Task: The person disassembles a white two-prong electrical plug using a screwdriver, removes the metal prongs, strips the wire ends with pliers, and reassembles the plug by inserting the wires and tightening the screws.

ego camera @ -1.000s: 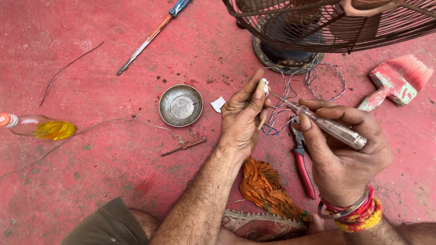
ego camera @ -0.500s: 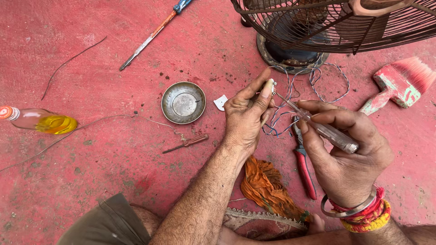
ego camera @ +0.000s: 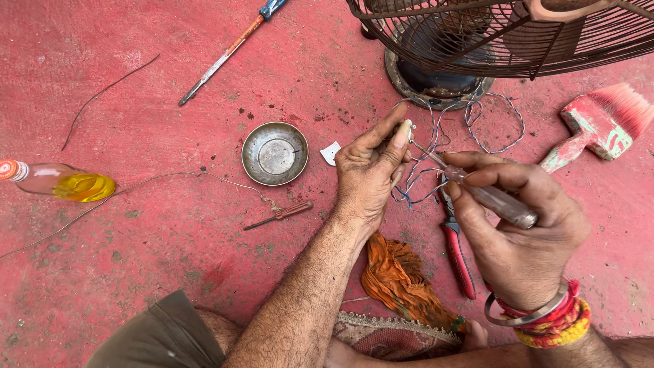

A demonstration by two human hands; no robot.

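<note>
A person sits on a worn red-painted floor (ego camera: 136,272) with a pedestal fan (ego camera: 490,41) lying at the top right edge, its wire guard tilted over the round base, and thin blue-and-white wires (ego camera: 477,123) spilling out from under it. The left hand (ego camera: 368,177) pinches a wire end between thumb and forefinger, other fingers curled, just in front of the fan base. The right hand (ego camera: 518,238) is closed around a clear-handled screwdriver (ego camera: 487,197) whose tip meets the pinched wire. For this step it seems wise to keep the pinch close to the tip and work with small, light strokes – the strands look fine and could snap. Red-handled pliers (ego camera: 456,245) lie just under the right hand, an orange cloth (ego camera: 398,279) near the wrists. Left of the hands sit a small round metal dish (ego camera: 274,153) and a small screwdriver (ego camera: 279,215); a red paintbrush (ego camera: 599,126) lies by the right edge. Open floor lies toward the left – only a bottle of yellow oil (ego camera: 58,182) at the far left edge and a long blue-handled screwdriver (ego camera: 228,54) at the top.
</note>
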